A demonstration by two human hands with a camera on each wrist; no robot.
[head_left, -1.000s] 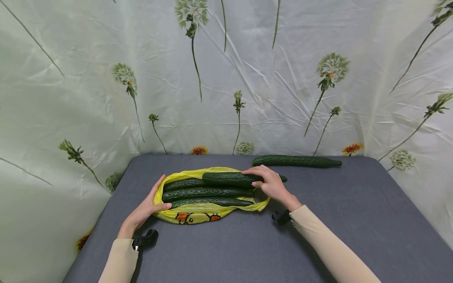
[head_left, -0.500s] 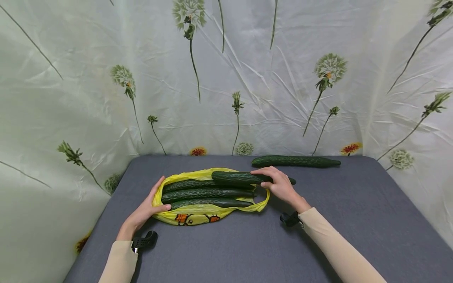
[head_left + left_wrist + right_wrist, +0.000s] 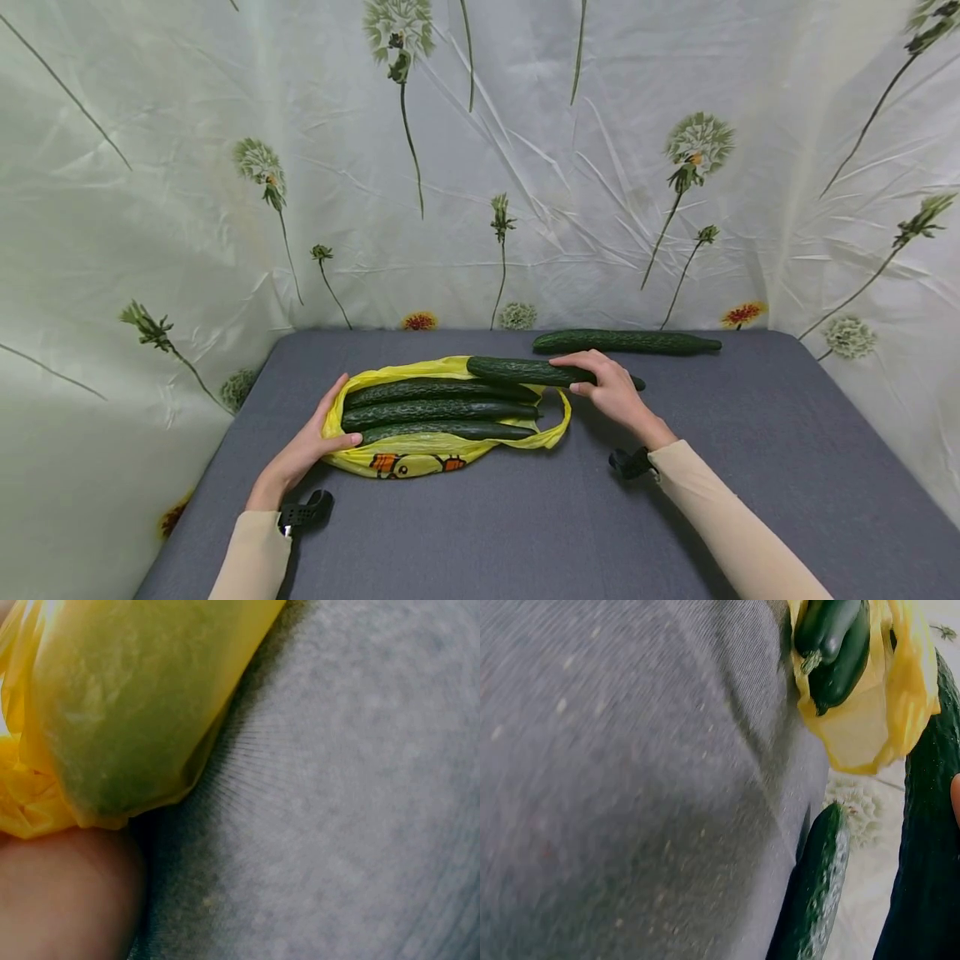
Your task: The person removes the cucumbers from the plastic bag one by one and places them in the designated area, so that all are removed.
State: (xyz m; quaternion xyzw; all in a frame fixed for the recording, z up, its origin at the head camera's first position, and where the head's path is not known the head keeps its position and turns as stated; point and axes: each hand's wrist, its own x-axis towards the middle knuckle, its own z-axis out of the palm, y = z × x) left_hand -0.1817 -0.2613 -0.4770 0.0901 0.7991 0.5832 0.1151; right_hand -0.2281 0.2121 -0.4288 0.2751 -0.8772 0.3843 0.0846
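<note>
A yellow plastic bag (image 3: 408,467) with a cartoon print lies on its side, its mouth spread upward. Several long green cucumbers (image 3: 442,410) lie side by side in it. My left hand (image 3: 306,443) grips the bag's left end, thumb over the near rim. In the left wrist view a rounded green end shows through the yellow plastic (image 3: 135,712) beside a fingertip (image 3: 67,892). My right hand (image 3: 617,392) holds another cucumber (image 3: 510,369) near its right end, fingers over the top. That cucumber's left end is over the bag's far rim; the right wrist view shows its dark length (image 3: 930,847) beside the bag.
One more cucumber (image 3: 626,342) lies along the back edge of the grey-covered table (image 3: 465,542), right of the bag. A pale curtain with dandelion prints (image 3: 465,167) hangs behind and at the sides. Each wrist wears a black camera strap (image 3: 632,463).
My right hand has drawn the held cucumber rightward, and its left end now reaches only the bag's far rim. The bag and my left hand stay nearly still.
</note>
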